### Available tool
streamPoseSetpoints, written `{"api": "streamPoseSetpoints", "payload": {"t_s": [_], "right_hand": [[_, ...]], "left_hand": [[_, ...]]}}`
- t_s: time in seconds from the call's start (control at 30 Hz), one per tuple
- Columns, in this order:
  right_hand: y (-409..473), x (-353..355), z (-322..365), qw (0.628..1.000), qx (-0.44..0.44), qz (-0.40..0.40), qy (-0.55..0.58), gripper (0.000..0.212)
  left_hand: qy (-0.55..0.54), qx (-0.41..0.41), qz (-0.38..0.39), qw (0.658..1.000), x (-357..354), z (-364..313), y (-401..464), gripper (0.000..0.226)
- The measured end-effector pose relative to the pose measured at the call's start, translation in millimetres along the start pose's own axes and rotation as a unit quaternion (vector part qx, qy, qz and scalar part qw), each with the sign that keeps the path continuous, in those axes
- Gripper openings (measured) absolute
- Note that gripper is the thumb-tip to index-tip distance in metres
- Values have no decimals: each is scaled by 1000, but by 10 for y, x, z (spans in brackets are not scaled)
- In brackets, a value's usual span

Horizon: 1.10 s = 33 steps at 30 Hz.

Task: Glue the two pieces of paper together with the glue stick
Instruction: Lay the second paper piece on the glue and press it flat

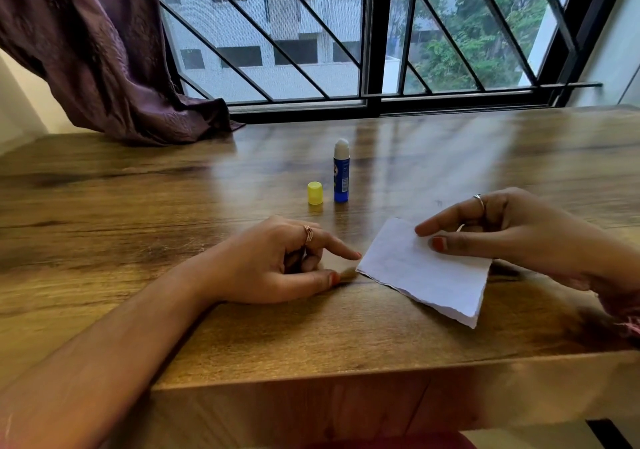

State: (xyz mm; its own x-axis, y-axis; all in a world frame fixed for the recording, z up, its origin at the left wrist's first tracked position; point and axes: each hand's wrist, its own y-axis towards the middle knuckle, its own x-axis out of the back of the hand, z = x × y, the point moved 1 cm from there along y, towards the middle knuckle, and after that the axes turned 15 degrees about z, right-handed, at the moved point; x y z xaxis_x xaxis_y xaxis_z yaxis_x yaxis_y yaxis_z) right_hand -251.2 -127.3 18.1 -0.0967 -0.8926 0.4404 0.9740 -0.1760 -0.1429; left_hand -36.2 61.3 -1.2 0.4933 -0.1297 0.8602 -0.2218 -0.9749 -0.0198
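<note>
A white paper [420, 275] with torn edges is held tilted over the wooden table [311, 337], its lower left corner near the tabletop. My right hand [512, 237] pinches its upper right part between thumb and forefinger. Whether it is one sheet or two stacked I cannot tell. My left hand [291, 265] rests on the table just left of the paper, forefinger pointing at its corner, holding nothing. Behind, the blue glue stick [341, 174] stands upright and uncapped, white glue showing. Its yellow cap [314, 193] stands to its left.
A purple curtain [114, 67] drapes onto the table's far left corner. A barred window [363, 32] runs along the far edge. The table's front edge [346, 376] is close below my forearms.
</note>
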Motion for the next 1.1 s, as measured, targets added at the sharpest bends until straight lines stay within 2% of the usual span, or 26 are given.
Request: {"api": "streamPoseSetpoints", "payload": {"t_s": [0.3, 1.1], "right_hand": [[4, -1, -9, 1000, 3, -3, 1, 32], [5, 8, -48, 1000, 7, 8, 8, 39]], "left_hand": [[64, -11, 14, 998, 7, -41, 16, 35], [77, 10, 24, 997, 5, -46, 27, 38]]}}
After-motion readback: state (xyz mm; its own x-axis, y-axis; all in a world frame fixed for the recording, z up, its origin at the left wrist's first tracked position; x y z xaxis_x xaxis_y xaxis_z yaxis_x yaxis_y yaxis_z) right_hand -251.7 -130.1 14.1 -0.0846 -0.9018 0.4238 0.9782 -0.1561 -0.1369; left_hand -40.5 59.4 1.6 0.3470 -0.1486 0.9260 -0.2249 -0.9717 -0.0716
